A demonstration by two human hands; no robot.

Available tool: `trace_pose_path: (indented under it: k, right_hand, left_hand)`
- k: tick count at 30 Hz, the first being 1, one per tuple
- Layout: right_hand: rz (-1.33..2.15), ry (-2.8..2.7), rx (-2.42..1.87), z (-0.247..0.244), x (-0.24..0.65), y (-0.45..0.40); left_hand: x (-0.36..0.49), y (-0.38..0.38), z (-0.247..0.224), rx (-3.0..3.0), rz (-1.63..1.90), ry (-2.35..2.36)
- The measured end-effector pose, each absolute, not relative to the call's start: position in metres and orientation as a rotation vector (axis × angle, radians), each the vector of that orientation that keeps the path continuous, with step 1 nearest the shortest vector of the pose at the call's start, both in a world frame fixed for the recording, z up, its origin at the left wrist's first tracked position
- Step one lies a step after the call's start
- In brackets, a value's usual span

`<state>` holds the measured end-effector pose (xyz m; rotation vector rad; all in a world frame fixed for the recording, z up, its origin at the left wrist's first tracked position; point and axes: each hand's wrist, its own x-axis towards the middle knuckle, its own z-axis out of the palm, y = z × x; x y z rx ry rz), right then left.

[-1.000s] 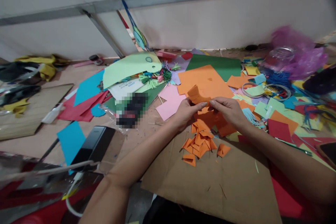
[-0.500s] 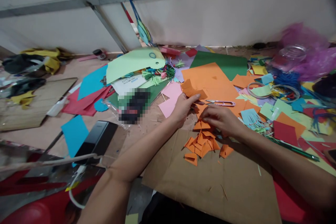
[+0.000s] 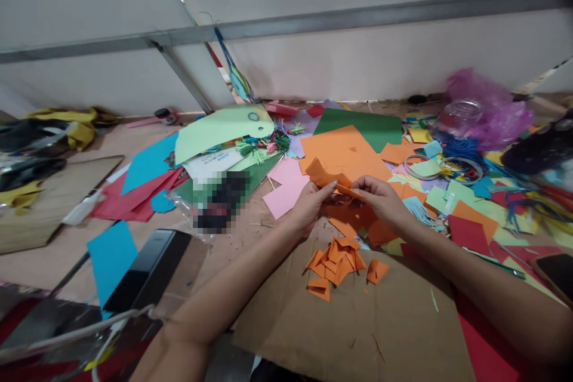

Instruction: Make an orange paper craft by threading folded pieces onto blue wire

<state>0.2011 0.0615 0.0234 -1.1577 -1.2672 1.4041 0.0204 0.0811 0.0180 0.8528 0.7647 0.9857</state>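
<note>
A folded strip of orange paper (image 3: pixel 321 172) is stretched between my two hands above the table. My left hand (image 3: pixel 310 206) pinches its left part, thumb on top. At its right end, the thumb and fingers of my right hand (image 3: pixel 380 198) are closed on the same paper. The thread snips seen earlier do not show now. Below my hands, a small heap of cut orange paper pieces (image 3: pixel 336 262) lies on a brown cardboard sheet (image 3: pixel 349 328), with one loose piece (image 3: pixel 376 271) to its right.
Behind my hands lie a large orange sheet (image 3: pixel 342 149) and a green sheet (image 3: pixel 362 127). A black power bank (image 3: pixel 150 271) with a white cable is at left. Paper scraps, hoops (image 3: pixel 421 168) and a clear jar (image 3: pixel 461 114) crowd the right side.
My right hand has risen from the orange heap to the paper in my left hand and grips its right end. The pink-handled snips have gone from sight. The camera view has shifted.
</note>
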Motion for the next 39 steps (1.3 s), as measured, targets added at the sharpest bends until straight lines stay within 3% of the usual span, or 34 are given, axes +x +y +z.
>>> trace_pose_path:
  k: [16, 23, 27, 34, 39]
  right_hand:
    - [1.143, -1.352, -1.179, 0.026, 0.207, 0.063]
    - [1.144, -1.307, -1.191, 0.027, 0.214, 0.068]
    - [1.117, -1.363, -1.221, 0.024, 0.213, 0.067]
    - [0.946, -1.626, -1.351, 0.025, 0.208, 0.059]
    - [1.172, -1.456, -1.196, 0.025, 0.205, 0.06]
  left_hand:
    - [0.02, 0.082, 0.018, 0.789, 1.051, 0.833]
    - [0.004, 0.089, 0.017, 1.269, 0.931, 1.195]
    - [-0.003, 0.095, 0.021, 1.641, 1.126, 1.408]
    - [0.007, 0.087, 0.03, 1.863, 1.083, 1.025]
    - [0.015, 0.082, 0.033, 1.501, 1.021, 1.017]
